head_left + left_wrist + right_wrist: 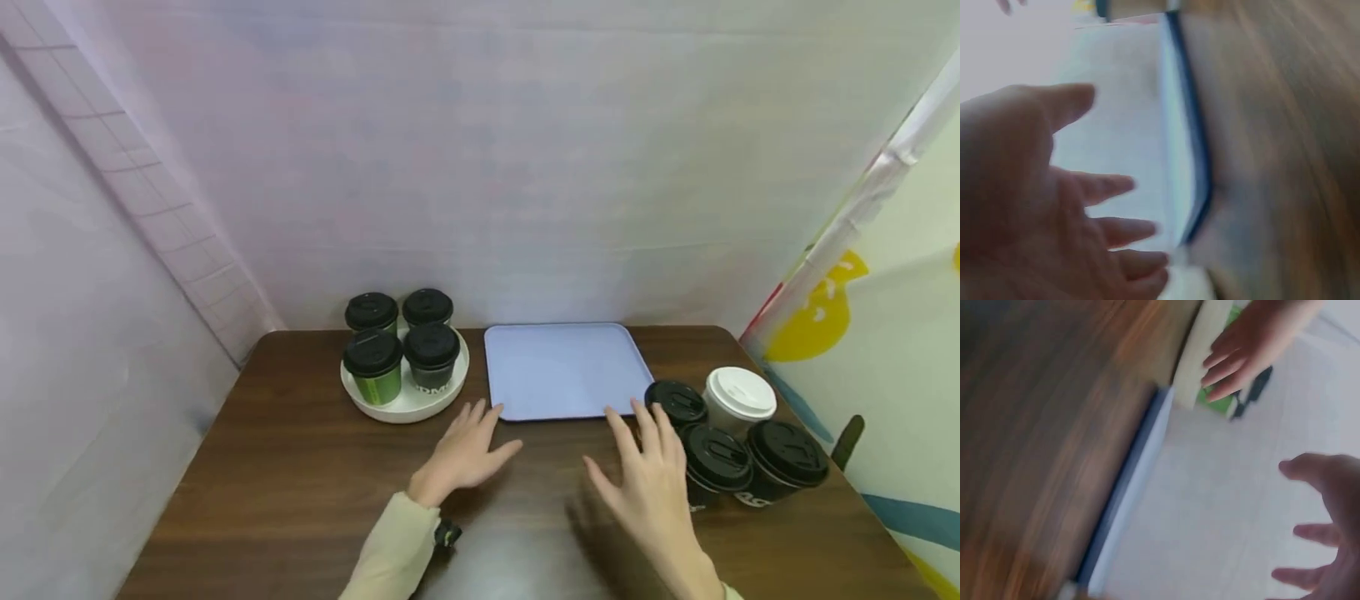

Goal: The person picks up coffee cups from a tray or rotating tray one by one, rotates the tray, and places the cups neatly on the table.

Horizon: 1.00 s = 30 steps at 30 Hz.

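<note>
A pale blue tray (566, 371) lies flat at the back of the brown table. My left hand (467, 454) reaches toward its near left corner, fingers spread, holding nothing. Near the tray's front right corner my right hand (648, 483) is spread too, palm down and without anything in it. Just right of that hand, several lidded paper cups stand close together, including a black-lidded cup (717, 458) and a white cup (741, 393). In the left wrist view the straight fingers (1107, 187) overlap the tray.
Left of the tray, a round white plate (408, 410) bears several black-lidded cups, among them a green cup (378, 385). A white cloth (480, 167) hangs behind the table (247, 492). A patterned cloth (900, 375) hangs at the right.
</note>
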Motion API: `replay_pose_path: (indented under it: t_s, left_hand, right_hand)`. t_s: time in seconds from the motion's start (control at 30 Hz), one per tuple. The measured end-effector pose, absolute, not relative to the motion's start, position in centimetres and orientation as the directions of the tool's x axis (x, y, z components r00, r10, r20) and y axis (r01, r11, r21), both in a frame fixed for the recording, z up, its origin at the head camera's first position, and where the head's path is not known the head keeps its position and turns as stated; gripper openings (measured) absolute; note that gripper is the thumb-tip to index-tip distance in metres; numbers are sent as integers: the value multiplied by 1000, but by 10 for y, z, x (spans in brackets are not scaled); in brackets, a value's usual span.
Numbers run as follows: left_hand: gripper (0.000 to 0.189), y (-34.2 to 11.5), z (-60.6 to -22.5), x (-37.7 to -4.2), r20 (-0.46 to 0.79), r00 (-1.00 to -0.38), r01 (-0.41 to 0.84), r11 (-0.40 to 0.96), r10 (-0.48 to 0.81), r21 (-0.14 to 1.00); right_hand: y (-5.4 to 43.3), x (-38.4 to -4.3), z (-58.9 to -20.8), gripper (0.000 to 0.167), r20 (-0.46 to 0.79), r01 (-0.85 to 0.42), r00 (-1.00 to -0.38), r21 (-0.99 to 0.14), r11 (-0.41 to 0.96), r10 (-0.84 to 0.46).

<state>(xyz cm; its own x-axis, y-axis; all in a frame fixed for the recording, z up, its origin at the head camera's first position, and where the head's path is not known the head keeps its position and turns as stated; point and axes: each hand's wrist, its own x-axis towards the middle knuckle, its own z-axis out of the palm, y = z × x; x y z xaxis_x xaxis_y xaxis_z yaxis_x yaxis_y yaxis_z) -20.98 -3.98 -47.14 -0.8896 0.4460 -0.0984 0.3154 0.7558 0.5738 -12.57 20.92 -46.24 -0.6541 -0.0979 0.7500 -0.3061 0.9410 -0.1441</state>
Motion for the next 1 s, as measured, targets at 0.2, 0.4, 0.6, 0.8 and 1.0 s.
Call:
replay_pose_path:
  t_s: [0.2,0.4,0.6,0.8,1.0]
  left_hand:
    - [77,-106,-445,-185,-226,-908,196,834,353,516]
    - [88,-165,-454,-190,-248,-963,-22,886,106,463]
    - [97,-197,-476,-206,-190,-981,-119,876,-32,468]
    - [92,-204,-488,-218,-151,-987,-118,880,-54,461]
    - [79,-209,-493,-218,-123,-990,-117,885,-68,450]
  right_hand:
    - [164,-181,-458,75,676,-460,-690,-133,878,-259]
    - [108,-237,-444,84,515,-537,-779,-250,806,-359]
    - [64,-281,-438,91,417,-521,-829,-334,786,-372]
    - [47,-299,-441,90,332,-488,-864,-373,789,-378]
    - [35,-304,-449,85,297,-492,-869,-427,758,-397]
